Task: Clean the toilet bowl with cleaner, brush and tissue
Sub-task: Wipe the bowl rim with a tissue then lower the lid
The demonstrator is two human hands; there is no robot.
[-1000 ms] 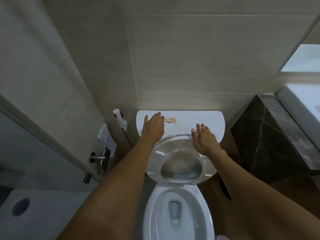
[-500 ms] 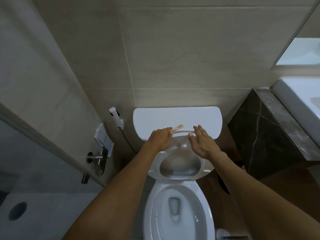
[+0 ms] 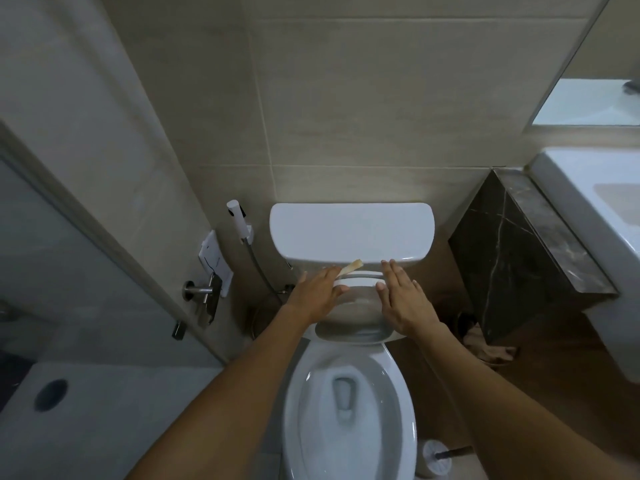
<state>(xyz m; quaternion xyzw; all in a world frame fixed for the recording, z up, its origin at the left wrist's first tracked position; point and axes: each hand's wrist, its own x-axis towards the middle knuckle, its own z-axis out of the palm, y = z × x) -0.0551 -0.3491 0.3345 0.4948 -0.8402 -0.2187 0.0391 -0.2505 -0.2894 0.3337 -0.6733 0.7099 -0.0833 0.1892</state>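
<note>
Head view: both hands' fingers (image 3: pixel 393 271) on raised toilet seat (image 3: pixel 356 332).

Open bowl (image 3: pixel 349 427) below; raised seat (image 3: pixel 356 332) behind.

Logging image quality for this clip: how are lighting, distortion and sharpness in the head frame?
Head view: dim, even light; strong wide-angle bending of the wall and door edges; soft glare on the cistern lid and bowl rim; both forearms near the lens look stretched; left hand and right hand reasonably sharp.
</note>
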